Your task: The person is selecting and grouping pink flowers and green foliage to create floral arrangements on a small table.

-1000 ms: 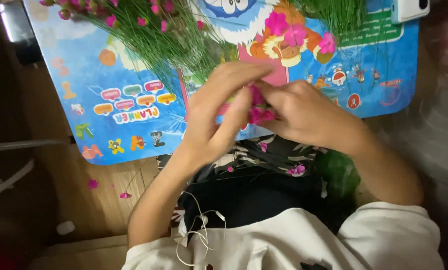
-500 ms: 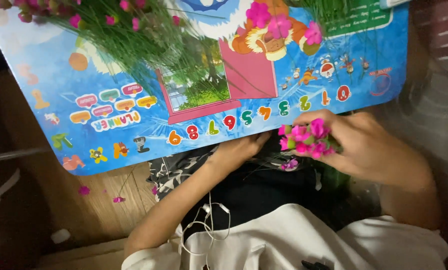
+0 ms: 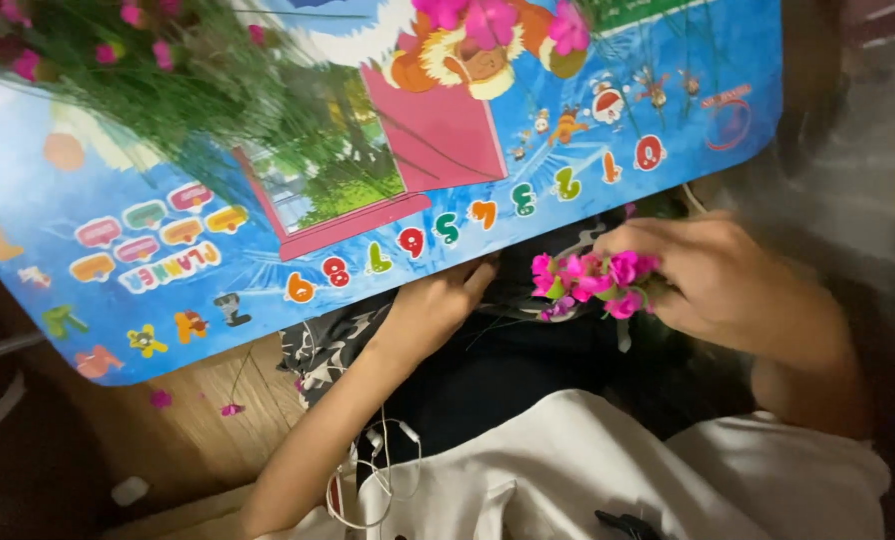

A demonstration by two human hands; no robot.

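My right hand (image 3: 713, 275) is closed around a small bunch of pink artificial flowers (image 3: 593, 280) with green bits, held just below the near edge of a blue cartoon-printed board (image 3: 218, 250). My left hand (image 3: 433, 310) rests low at that same edge, fingers curled against dark patterned fabric (image 3: 328, 345) on my lap; whether it holds anything is hidden. The flower bunch sits between the two hands, nearer the right.
Thin green stems with pink buds (image 3: 148, 70) lie across the board's far left. More pink flowers (image 3: 488, 20) rest at its top middle. Pink petals (image 3: 230, 409) dot the wooden floor (image 3: 198, 440). White earphone wires (image 3: 383, 470) hang over my white shirt.
Both hands left the board's middle and dropped below its near edge. The right hand carried the pink bunch to the right; the left hand sank toward my lap. The view shifted down.
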